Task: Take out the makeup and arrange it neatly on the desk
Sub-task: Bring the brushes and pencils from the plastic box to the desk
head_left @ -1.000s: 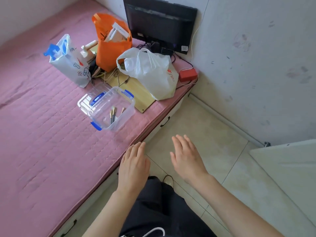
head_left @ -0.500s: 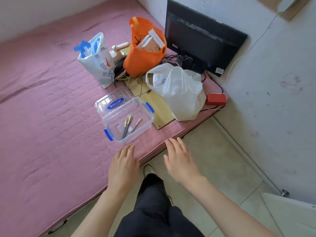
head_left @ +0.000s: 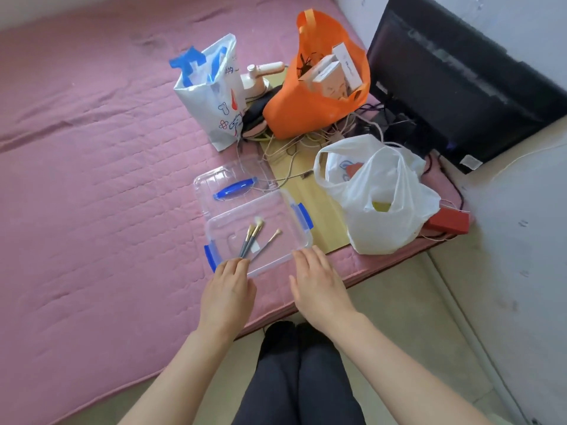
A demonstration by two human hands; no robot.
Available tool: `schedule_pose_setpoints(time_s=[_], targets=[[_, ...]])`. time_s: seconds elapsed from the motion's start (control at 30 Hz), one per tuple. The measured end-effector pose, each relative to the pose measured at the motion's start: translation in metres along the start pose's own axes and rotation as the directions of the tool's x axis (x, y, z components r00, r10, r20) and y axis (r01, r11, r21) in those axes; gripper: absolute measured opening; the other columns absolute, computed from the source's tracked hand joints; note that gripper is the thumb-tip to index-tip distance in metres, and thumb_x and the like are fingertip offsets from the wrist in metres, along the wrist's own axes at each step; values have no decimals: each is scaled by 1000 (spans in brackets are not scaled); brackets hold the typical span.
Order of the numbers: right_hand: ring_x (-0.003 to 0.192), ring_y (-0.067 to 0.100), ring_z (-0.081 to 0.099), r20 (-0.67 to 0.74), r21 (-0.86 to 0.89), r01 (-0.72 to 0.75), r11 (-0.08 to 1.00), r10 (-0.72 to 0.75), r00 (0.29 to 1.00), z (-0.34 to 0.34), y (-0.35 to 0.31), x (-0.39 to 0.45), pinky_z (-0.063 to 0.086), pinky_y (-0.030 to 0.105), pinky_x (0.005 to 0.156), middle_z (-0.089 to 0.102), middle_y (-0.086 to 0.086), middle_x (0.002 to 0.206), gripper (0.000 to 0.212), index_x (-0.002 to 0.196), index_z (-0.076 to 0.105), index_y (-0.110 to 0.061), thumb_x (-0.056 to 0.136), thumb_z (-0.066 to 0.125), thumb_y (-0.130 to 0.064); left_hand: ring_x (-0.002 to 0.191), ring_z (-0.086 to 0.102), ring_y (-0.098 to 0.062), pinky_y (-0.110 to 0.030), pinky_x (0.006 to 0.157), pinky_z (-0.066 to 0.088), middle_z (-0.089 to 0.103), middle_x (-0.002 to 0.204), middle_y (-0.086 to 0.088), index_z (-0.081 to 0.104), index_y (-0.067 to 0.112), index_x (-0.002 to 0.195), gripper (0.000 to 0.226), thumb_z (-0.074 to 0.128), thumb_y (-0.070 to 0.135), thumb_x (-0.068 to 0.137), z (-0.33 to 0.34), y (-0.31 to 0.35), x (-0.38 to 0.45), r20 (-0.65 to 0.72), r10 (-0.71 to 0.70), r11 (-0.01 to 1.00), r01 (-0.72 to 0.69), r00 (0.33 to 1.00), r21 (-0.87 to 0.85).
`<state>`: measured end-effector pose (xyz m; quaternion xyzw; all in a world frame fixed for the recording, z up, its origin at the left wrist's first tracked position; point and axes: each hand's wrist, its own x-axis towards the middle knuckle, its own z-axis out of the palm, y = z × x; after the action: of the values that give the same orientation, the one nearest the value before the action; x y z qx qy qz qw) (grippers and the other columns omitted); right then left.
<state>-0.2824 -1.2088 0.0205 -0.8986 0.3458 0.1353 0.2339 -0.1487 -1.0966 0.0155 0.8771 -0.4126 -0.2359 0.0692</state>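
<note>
My left hand and right hand have moved forward since half a second ago; now both, with fingers straight and holding nothing, touch the near rim of the clear box. Inside it lie three makeup brushes. Its one lid lies behind, on the pink bed. Farther are three bags.

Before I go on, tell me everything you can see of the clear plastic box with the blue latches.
The clear plastic box sits open on the pink mattress, its far corner over a wooden board. It looks like thin transparent plastic, with a blue latch on each short side. Its lid, with a blue handle, lies flat behind it. Inside lie three makeup brushes, bristles pointing away. The left hand and right hand reach its near rim, fingers straight.
</note>
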Motion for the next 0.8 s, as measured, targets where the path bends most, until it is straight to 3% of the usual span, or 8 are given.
schedule_pose_setpoints(time_s=[0.23,0.47,0.67,0.8], targets=[[131,23,32,131,38,39,999,-44,990,42,15,80,30,35,109,40,6,140,44,140,33,-8,99,37,-23,113,48,-19,-30,80,45,56,124,2,55,13,121,30,47,12,92,50,-27,63,78,-52,998,49,996,33],[128,26,34,262,65,73,995,-87,961,85,23,154,32,36,107,43,9,135,42,137,36,-6,98,37,-22,109,47,-20,-31,74,44,56,118,2,54,14,122,33,43,11,91,93,-53,122,111,-143,990,144,984,-5],[113,33,47,409,185,-160,970,72,910,132,28,207,39,36,89,51,16,123,30,120,46,-3,95,41,-19,105,49,-20,-37,72,48,54,118,1,54,14,118,29,40,12,93,134,-74,162,175,-278,956,289,945,-42],[106,36,56,528,291,-442,849,243,814,162,35,241,38,29,73,62,19,109,30,116,52,-3,92,46,-20,99,53,-26,-40,67,47,52,115,-4,54,14,114,29,39,7,91,166,-84,181,245,-375,909,406,894,-92]])
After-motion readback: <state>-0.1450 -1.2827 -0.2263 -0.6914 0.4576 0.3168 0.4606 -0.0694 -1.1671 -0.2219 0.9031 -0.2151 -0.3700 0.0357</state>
